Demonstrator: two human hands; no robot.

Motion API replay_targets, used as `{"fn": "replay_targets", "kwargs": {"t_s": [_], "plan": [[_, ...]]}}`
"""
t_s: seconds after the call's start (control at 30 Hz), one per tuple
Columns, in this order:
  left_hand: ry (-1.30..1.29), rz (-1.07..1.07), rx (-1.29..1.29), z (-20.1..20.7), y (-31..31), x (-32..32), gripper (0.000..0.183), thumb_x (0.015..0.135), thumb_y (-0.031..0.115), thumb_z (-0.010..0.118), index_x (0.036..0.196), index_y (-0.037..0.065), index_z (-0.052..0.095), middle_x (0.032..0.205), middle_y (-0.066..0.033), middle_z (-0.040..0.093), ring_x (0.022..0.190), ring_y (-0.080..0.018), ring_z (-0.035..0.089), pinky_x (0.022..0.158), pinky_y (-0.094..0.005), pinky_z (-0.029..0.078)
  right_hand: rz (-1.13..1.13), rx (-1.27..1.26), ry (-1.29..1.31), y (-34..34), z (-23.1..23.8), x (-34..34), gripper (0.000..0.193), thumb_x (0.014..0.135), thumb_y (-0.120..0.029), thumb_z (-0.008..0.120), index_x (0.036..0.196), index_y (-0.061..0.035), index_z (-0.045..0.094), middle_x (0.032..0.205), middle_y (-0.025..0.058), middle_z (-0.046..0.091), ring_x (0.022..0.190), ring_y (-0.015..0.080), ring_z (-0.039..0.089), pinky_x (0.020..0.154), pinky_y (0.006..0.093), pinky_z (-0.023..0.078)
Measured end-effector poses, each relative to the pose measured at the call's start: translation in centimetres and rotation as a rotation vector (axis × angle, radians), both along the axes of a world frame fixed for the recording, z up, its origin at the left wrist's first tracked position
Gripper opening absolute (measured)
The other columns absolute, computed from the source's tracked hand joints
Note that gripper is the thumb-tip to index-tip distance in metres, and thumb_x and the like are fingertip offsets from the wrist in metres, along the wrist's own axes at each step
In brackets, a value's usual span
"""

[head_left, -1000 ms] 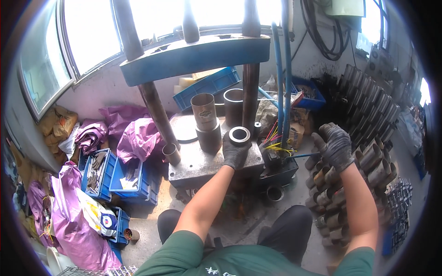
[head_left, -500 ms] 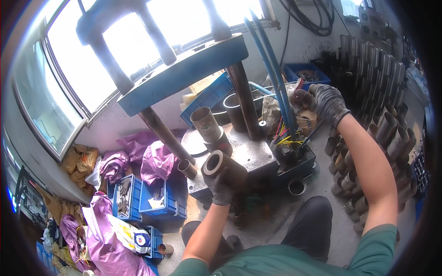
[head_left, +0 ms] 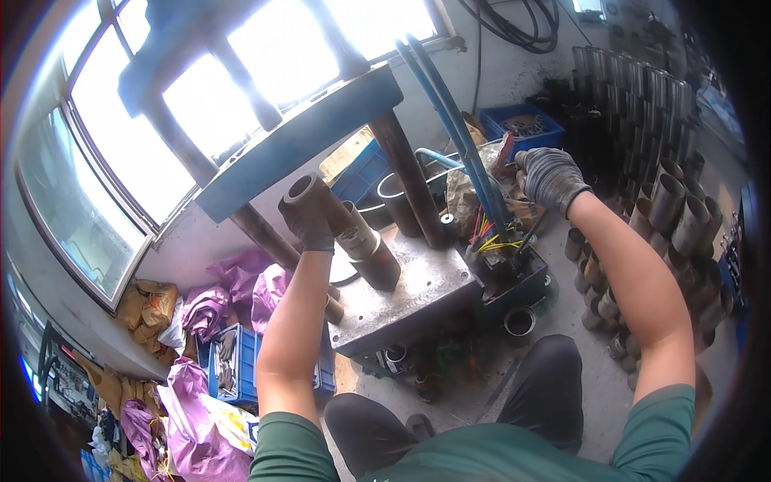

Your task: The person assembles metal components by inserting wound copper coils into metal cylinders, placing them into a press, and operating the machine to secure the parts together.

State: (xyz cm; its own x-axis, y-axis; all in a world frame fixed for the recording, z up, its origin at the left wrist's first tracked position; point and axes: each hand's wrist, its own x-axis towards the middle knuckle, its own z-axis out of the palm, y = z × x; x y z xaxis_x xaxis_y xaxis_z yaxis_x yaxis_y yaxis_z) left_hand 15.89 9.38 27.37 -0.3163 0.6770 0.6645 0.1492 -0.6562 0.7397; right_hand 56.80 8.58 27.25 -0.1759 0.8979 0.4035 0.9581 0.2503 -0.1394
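My left hand (head_left: pixel 309 227), in a dark glove, is closed round a thick-walled metal tube (head_left: pixel 303 189) and holds it up under the blue press plate (head_left: pixel 297 140). Just right of it, a lighter metal sleeve (head_left: pixel 358 243) stands on a darker cylinder (head_left: pixel 379 269) on the press bed (head_left: pixel 426 277). My right hand (head_left: pixel 552 181), in a grey striped glove, is closed at the top of a dark lever (head_left: pixel 530 230) rising from the control box; the fingers partly hide the grip. Beside its fingertips is a red piece (head_left: pixel 504 149).
Steel columns (head_left: pixel 409 177) and blue hoses (head_left: pixel 470 145) rise around the bed. Another wide ring-shaped tube (head_left: pixel 395 201) stands behind. Many metal tubes (head_left: pixel 666 201) stand on the floor at right. Blue crates (head_left: pixel 237 365) and purple sacks (head_left: pixel 193 418) lie at left.
My left hand has carried the thick tube up and leftward, from in front of the bed to beside the standing sleeve. My right hand stays at the lever; the view has shifted slightly.
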Motion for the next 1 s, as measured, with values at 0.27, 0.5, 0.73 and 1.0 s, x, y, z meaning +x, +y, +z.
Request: {"fn": "replay_targets", "kwargs": {"t_s": [0.27,0.5,0.73,1.0], "plan": [[0.305,0.704,-0.266,-1.7,10.0,-6.8,0.059,0.064,0.038,0.089,0.101,-0.005,0.071,0.115,-0.0181,0.071,0.104,-0.0309,0.071,0.094,-0.04,0.057,0.02,-0.005,0.033,-1.2,0.0,0.3,0.028,0.097,-0.035,0.064,0.106,-0.0113,0.076,0.097,0.0149,0.076,0.094,0.0329,0.073,0.089,0.0459,0.057],[0.482,0.743,-0.244,-2.0,9.7,-6.3,0.064,0.064,0.042,0.089,0.105,-0.005,0.071,0.113,-0.0179,0.072,0.106,-0.0312,0.071,0.096,-0.04,0.056,0.064,-0.02,0.077,-2.1,-1.4,0.8,0.032,0.098,-0.035,0.064,0.113,-0.0086,0.074,0.101,0.0156,0.076,0.096,0.0332,0.073,0.091,0.0457,0.057],[0.212,0.508,-0.142,-3.9,8.8,-6.7,0.074,0.064,0.036,0.094,0.118,-0.001,0.061,0.113,-0.0139,0.073,0.102,-0.0268,0.073,0.093,-0.0374,0.058,0.071,0.021,0.053,-4.8,-1.9,0.8,0.032,0.096,-0.035,0.066,0.108,-0.0062,0.074,0.1,0.017,0.074,0.094,0.0356,0.072,0.086,0.0459,0.057],[0.085,0.296,-0.216,-4.0,7.0,-7.5,0.068,0.072,0.025,0.096,0.124,0.001,0.059,0.109,-0.0108,0.074,0.099,-0.0207,0.072,0.088,-0.0328,0.059,0.205,0.044,-0.03,-9.8,-5.8,3.2,0.04,0.091,-0.03,0.069,0.121,-0.0027,0.069,0.097,0.0168,0.071,0.093,0.0343,0.07,0.083,0.0461,0.056]]}}
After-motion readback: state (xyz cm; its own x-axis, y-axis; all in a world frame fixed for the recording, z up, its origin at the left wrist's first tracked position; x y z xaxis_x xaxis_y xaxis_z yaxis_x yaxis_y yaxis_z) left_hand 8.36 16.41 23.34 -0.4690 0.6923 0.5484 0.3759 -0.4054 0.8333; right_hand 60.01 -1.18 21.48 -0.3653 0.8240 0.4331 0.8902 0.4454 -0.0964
